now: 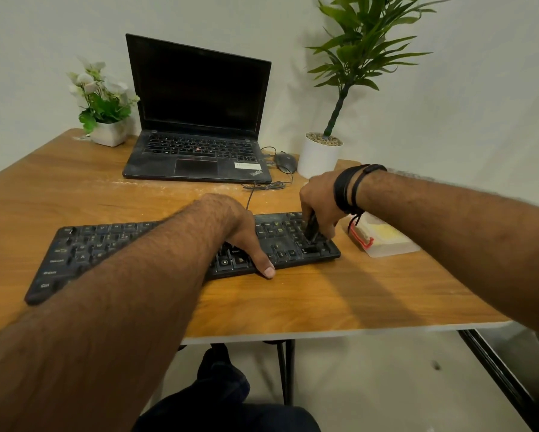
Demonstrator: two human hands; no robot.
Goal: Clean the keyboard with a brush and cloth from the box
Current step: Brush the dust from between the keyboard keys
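A dusty black keyboard [84,254] lies across the wooden table [293,294]. My left hand [234,229] rests on its middle, palm down, with the thumb hooked over the front edge. My right hand [321,204] grips a dark brush [311,227] upright, its tip down on the number pad at the keyboard's right end. To the right of the keyboard sits a clear plastic box [383,241] with a red latch and a yellowish cloth inside.
A dusty open laptop [196,120] stands behind the keyboard, with a mouse [285,162] and its cable beside it. A white pot with a tall plant [319,157] is at the back right, a small flower pot [109,134] at the back left.
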